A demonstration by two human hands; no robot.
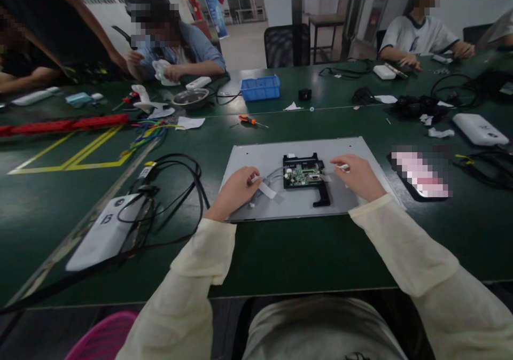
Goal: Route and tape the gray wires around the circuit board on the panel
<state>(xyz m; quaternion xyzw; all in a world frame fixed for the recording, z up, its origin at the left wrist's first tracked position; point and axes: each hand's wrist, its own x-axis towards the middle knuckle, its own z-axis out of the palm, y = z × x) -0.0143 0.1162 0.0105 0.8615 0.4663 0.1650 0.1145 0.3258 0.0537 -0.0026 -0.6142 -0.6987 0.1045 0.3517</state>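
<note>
A green circuit board (304, 176) sits in a black plastic frame (321, 195) on a flat grey panel (256, 157). My left hand (236, 188) rests over the panel's left side, its fingers pinched at the end of a white strip (267, 190). Thin grey cables (274, 174) run from beside those fingers to the board. To the right of the frame, my right hand (358, 175) is closed in a pinch on a small whitish piece (343, 167), too small to name. A clear film-like tab (325, 178) sticks out at the board's right edge.
Left of the panel lies a white power bank (106, 232) with looped black cables (196, 178). A phone (420, 174) is at the right. Beyond are an orange-black screwdriver (248, 120), a blue basket (259, 88) and a metal bowl (191, 99). Other people sit across the green table (312, 264).
</note>
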